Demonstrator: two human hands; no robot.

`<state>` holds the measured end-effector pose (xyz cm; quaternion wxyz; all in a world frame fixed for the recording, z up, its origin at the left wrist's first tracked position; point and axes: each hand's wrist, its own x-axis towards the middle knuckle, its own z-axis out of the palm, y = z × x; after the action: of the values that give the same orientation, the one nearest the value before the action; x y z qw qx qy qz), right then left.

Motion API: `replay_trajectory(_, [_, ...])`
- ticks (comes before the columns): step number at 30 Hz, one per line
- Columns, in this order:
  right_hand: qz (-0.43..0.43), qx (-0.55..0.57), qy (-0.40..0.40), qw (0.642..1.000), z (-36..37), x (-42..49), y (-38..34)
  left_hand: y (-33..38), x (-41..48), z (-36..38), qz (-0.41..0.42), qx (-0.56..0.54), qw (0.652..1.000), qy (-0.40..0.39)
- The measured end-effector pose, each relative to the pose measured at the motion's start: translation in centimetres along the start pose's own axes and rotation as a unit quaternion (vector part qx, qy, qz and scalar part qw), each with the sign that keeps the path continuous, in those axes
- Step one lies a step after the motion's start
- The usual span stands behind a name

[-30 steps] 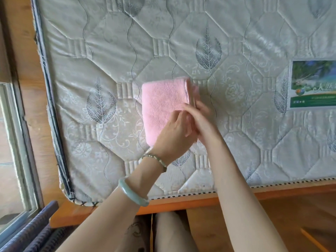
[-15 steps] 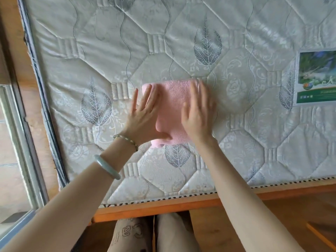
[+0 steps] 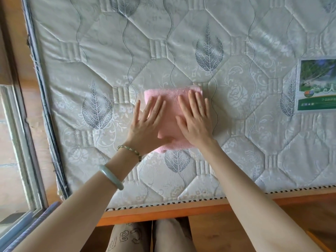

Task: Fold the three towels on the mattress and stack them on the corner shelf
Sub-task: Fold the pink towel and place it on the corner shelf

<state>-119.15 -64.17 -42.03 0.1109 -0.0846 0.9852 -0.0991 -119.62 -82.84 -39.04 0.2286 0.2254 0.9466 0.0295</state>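
Observation:
A pink towel (image 3: 171, 113), folded into a small rectangle, lies flat on the quilted mattress (image 3: 236, 142) near its middle. My left hand (image 3: 148, 125) rests palm down on the towel's left half, fingers spread. My right hand (image 3: 195, 118) presses flat on the right half, fingers apart, fingertips near the far edge. Neither hand grips the cloth. No other towel and no shelf appear in view.
The mattress sits on a wooden bed frame (image 3: 181, 210) whose near edge runs in front of my legs. A window frame (image 3: 23, 160) stands close on the left. A printed label (image 3: 317, 84) is stuck on the mattress at right.
One second ago both hands pinched the towel's right edge while folding it. They then laid flat on top, and have slid slightly apart across the folded towel.

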Motion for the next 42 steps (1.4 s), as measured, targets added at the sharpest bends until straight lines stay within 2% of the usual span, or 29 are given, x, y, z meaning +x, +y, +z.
replay_trajectory(7, [0.013, 0.001, -0.061, 0.998, 0.2, 0.8, 0.5, 0.4, 0.8, 1.1, -0.019, -0.017, 0.999, -0.039])
replay_trajectory(9, [0.015, 0.021, -0.050, 0.998, -0.5, 0.8, 0.3, 0.1, 0.5, 0.6, -0.011, -0.064, 0.998, -0.008])
replay_trajectory(10, [0.018, 0.047, -0.028, 0.998, -0.9, 0.6, 0.1, 0.0, 0.0, 0.2, -0.017, -0.126, 0.992, 0.012])
replay_trajectory(12, [0.060, 0.138, 0.026, 0.988, -1.8, -0.2, -0.1, -0.2, -1.0, -0.6, -0.087, -0.289, 0.952, 0.055])
replay_trajectory(14, [0.168, 0.258, 0.077, 0.948, -2.5, -1.5, -0.1, 0.0, -1.7, -0.6, -0.205, -0.418, 0.879, 0.103])
replay_trajectory(16, [0.292, 0.371, 0.059, 0.879, -2.5, -2.7, 0.1, 0.3, -2.2, -0.5, -0.303, -0.509, 0.801, 0.085])
replay_trajectory(18, [0.355, 0.426, 0.002, 0.832, -2.7, -3.3, 0.2, 1.0, -2.1, -0.6, -0.334, -0.586, 0.737, 0.038])
replay_trajectory(22, [0.363, 0.512, -0.056, 0.776, -3.5, -3.1, 0.6, 1.3, -1.5, -0.2, -0.321, -0.656, 0.683, -0.007])
replay_trajectory(28, [0.383, 0.539, -0.159, 0.733, -4.6, -1.8, 1.6, 1.0, -1.0, -0.8, -0.336, -0.667, 0.662, -0.066])
replay_trajectory(34, [0.352, 0.565, -0.139, 0.733, -6.7, -2.1, 0.9, 0.8, -2.0, -2.4, -0.313, -0.704, 0.636, -0.048])
replay_trajectory(36, [0.337, 0.549, -0.142, 0.752, -7.9, -2.9, 0.2, 0.6, -2.9, -3.8, -0.300, -0.707, 0.638, -0.044])
replay_trajectory(39, [0.297, 0.496, -0.148, 0.802, -10.5, -4.5, -1.0, 0.3, -5.0, -6.9, -0.283, -0.704, 0.649, -0.050])
replay_trajectory(42, [0.260, 0.485, -0.130, 0.825, -14.1, -6.1, -2.7, 0.2, -7.7, -10.4, -0.279, -0.703, 0.652, -0.044])
